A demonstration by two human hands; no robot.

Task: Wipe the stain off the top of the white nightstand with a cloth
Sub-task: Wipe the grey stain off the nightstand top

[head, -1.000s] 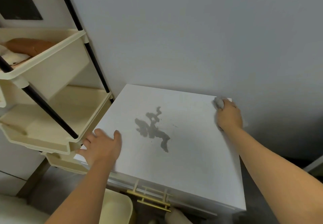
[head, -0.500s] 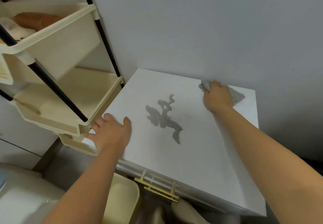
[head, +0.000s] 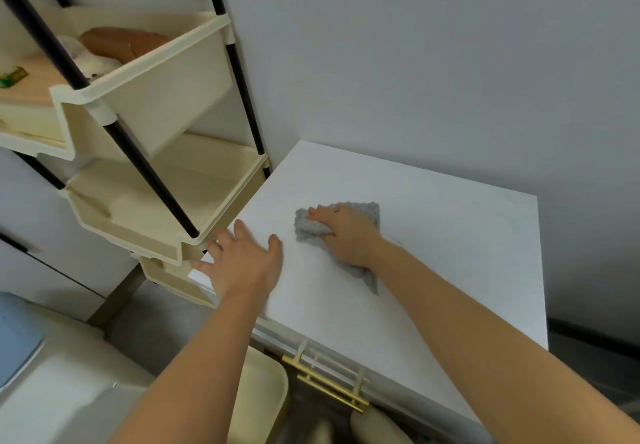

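The white nightstand [head: 450, 235] stands against the grey wall, its top filling the middle right of the view. My right hand [head: 346, 232] presses a grey cloth [head: 308, 227] flat onto the middle left of the top. The cloth covers the spot where the dark stain lay; a grey tail [head: 369, 279] shows below my wrist, cloth or stain I cannot tell. My left hand [head: 242, 263] rests flat with fingers spread on the nightstand's front left corner, holding nothing.
A cream tiered shelf rack [head: 145, 180] with black poles stands close against the nightstand's left side. Gold drawer handles [head: 325, 384] stick out at the front. A cream bin [head: 266, 395] sits on the floor below, and a white appliance [head: 52, 374] lies at the lower left.
My right hand has dragged the cloth from the back right corner leftward across the top and onto the stain, which is now covered. My left hand stayed on the front left corner.
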